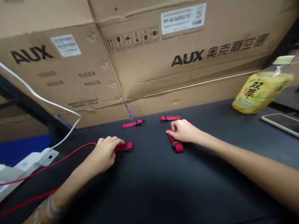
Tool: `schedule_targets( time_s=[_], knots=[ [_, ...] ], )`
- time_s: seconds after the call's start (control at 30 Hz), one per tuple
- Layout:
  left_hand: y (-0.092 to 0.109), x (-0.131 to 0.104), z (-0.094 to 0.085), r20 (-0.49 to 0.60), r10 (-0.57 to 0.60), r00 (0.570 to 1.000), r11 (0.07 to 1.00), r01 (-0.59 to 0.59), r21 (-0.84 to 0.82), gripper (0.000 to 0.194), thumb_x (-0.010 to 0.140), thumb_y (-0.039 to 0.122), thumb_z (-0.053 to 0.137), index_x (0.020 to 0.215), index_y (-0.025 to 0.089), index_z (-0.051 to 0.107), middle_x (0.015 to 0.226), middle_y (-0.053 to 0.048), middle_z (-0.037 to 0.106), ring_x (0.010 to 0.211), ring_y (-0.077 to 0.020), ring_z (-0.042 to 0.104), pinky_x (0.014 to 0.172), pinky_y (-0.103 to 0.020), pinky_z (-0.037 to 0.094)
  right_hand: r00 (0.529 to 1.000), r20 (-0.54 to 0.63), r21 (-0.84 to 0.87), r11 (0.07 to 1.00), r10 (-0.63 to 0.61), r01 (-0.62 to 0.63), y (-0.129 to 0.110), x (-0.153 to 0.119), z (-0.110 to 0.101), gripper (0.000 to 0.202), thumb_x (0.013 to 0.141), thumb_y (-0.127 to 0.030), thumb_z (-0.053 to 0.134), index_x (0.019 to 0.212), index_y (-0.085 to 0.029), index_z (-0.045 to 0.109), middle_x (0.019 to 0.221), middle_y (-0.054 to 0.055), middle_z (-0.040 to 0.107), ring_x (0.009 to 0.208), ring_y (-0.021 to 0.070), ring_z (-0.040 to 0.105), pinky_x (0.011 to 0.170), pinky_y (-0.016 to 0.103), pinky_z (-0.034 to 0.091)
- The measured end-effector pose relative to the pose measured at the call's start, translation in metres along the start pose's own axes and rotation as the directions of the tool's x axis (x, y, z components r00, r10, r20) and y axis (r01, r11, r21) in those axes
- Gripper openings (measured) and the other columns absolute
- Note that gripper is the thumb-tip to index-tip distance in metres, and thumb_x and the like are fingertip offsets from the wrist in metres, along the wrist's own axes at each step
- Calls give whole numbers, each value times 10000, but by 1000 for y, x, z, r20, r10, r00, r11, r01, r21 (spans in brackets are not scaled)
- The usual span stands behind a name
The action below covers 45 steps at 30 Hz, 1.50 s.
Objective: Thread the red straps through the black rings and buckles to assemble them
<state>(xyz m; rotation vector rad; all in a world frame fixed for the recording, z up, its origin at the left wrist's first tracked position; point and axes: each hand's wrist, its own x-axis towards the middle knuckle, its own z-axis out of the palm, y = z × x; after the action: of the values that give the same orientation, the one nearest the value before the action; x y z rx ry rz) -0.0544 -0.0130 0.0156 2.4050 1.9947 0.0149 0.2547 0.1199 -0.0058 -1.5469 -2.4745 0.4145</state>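
Note:
My left hand (106, 154) is closed on one end of a short red strap (129, 146) with a black buckle, low over the black table. To the right, my right hand (183, 130) pinches the upper end of another red strap (178, 147), whose buckled end points toward me on the tabletop. Behind them lie two more straps of the same kind: one red strap (130, 125) with its buckle to the right, and a red strap (173, 118) with its buckle to the left, just beyond my right hand. Fingers hide part of both held straps.
Large cardboard boxes (144, 71) form a wall behind the black table (149, 186). A yellow drink pouch (259, 91) and a phone (283, 122) are at the right. At the left are a white power strip (28, 165), a white cable (46, 100) and a red cord (65, 159).

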Motion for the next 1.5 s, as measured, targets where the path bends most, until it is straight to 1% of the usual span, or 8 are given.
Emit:
schedule_targets(
  time_s=[0.13,0.3,0.5,0.63,0.9,1.07,1.3,1.5],
  knots=[
    [0,0,-1,-9,-14,1000,999,14,-42,420,723,44,400,979,225,678,1042,-65,671,959,-236,610,840,-370,444,1000,-3,-17,1000,14,-14,2,2,-1,282,842,-403,598,679,-173,584,667,40,639,591,133,547,545,240,307],
    [-1,0,-3,17,-133,991,985,134,-106,337,789,126,387,890,221,695,1013,-55,649,820,-183,642,734,-288,482,999,-2,-75,997,34,-35,4,4,-3,282,848,-384,581,665,-172,614,661,61,650,611,164,586,547,254,311],
    [2,0,-5,-5,-146,989,984,144,-100,244,795,214,441,814,215,684,935,-48,664,783,-192,645,715,-292,483,993,2,-133,985,116,-114,9,8,-6,320,872,-396,529,692,-164,658,731,105,684,670,209,634,562,270,344],
    [5,1,-6,-11,-174,985,980,172,-104,272,828,226,393,746,194,650,912,-63,661,792,-199,645,754,-312,483,987,16,-158,975,162,-157,13,12,-9,328,872,-398,508,748,-152,685,804,134,700,735,232,662,597,278,387],
    [2,2,-3,-22,-208,978,978,209,18,265,819,216,411,636,179,600,941,-110,688,803,-217,671,766,-321,511,959,11,-158,948,282,-277,35,25,-13,366,856,-415,474,904,-140,711,890,169,705,831,260,679,665,292,455],
    [1,3,-3,-9,-240,971,967,240,88,274,811,183,396,665,164,627,957,-131,698,823,-230,691,799,-325,526,946,-21,-148,935,323,-323,49,33,-16,403,841,-444,480,925,-126,713,935,182,699,895,282,678,696,304,472],
    [0,6,-3,76,-360,930,928,348,136,326,837,140,361,854,102,685,1170,-170,672,1033,-277,677,980,-363,482,920,-84,-133,910,383,-392,67,43,-14,402,830,-446,463,886,-144,723,1002,181,700,942,309,674,766,355,509],
    [-2,6,-3,61,-358,932,925,345,161,314,848,138,375,865,94,685,1118,-180,685,1019,-278,678,939,-347,489,911,-132,-122,905,391,-407,65,44,-9,412,838,-459,450,899,-156,722,1024,178,697,980,323,668,796,376,515]
  ],
)
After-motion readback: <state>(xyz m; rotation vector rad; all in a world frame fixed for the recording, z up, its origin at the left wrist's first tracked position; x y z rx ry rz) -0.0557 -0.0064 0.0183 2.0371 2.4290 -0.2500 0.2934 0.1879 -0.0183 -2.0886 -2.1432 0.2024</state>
